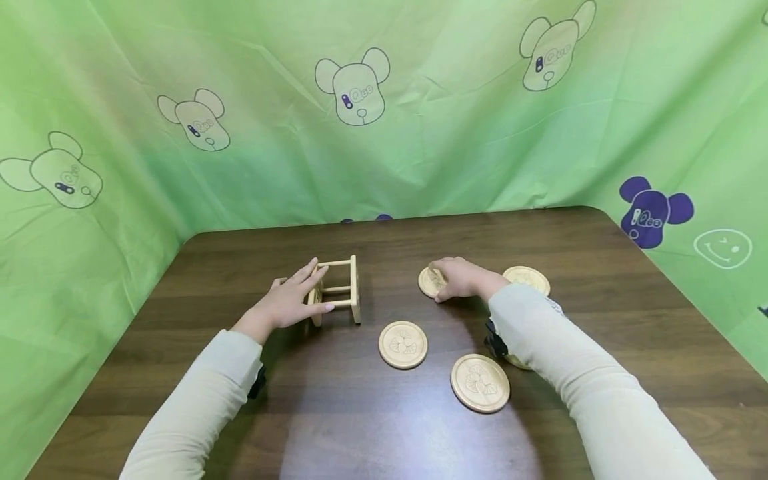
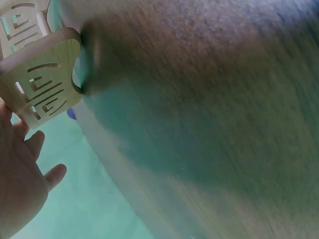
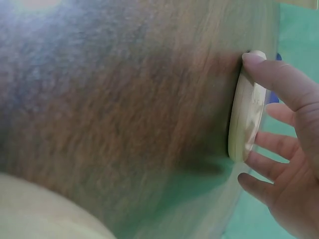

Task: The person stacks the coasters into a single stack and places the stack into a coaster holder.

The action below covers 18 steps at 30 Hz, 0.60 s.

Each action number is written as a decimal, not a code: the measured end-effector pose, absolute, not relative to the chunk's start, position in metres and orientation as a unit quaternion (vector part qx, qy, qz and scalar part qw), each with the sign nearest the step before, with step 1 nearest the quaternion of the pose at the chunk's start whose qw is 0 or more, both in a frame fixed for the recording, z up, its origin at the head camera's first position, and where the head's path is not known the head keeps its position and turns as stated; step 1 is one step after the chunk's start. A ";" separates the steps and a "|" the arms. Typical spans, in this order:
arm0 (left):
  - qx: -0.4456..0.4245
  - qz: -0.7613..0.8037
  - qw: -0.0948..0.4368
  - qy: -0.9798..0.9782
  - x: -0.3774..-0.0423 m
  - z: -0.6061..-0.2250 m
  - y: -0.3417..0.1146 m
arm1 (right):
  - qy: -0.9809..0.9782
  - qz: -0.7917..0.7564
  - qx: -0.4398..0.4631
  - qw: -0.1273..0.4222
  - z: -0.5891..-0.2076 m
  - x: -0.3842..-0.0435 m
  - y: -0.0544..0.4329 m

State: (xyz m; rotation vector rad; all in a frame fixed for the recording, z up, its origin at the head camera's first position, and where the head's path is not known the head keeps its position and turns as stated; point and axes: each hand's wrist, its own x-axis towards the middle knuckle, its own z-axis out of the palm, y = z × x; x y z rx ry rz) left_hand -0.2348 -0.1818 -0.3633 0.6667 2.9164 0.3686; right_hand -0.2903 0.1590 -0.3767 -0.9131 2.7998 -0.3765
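Observation:
A small wooden coaster rack [image 1: 355, 287], with two end panels joined by thin rods, stands on the table at the left. My left hand [image 1: 288, 300] grips its near-left panel, thumb and fingers spread over the rods. Cut-out slots pattern the panel [image 2: 45, 82] in the left wrist view. To the right, my right hand [image 1: 461, 276] holds a round wooden coaster [image 1: 429, 283] by its edge. Seen from the right wrist, this coaster [image 3: 241, 119] lies between the thumb and the fingers, its underside close to the tabletop.
Carved coasters lie flat around the right arm: one in the middle [image 1: 403, 345], one nearer me [image 1: 480, 383], one behind the sleeve [image 1: 528, 277]. Another coaster [image 1: 517, 362] is mostly hidden under the forearm. A green printed cloth [image 1: 420, 167] hangs behind the brown table [image 1: 336, 413].

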 end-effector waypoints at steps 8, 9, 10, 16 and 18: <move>0.220 0.120 0.067 0.966 -0.236 -0.362 -0.180 | 0.938 -0.138 -0.310 0.069 -0.373 -0.283 0.164; 0.221 0.120 0.067 0.966 -0.236 -0.362 -0.180 | 0.938 -0.140 -0.309 0.069 -0.373 -0.282 0.164; 0.220 0.119 0.067 0.966 -0.236 -0.362 -0.180 | 0.939 -0.143 -0.306 0.070 -0.372 -0.281 0.165; 0.219 0.112 0.067 0.967 -0.235 -0.362 -0.180 | 0.940 -0.158 -0.291 0.080 -0.373 -0.271 0.171; 0.218 0.109 0.066 0.968 -0.234 -0.362 -0.180 | 0.940 -0.158 -0.294 0.077 -0.374 -0.267 0.173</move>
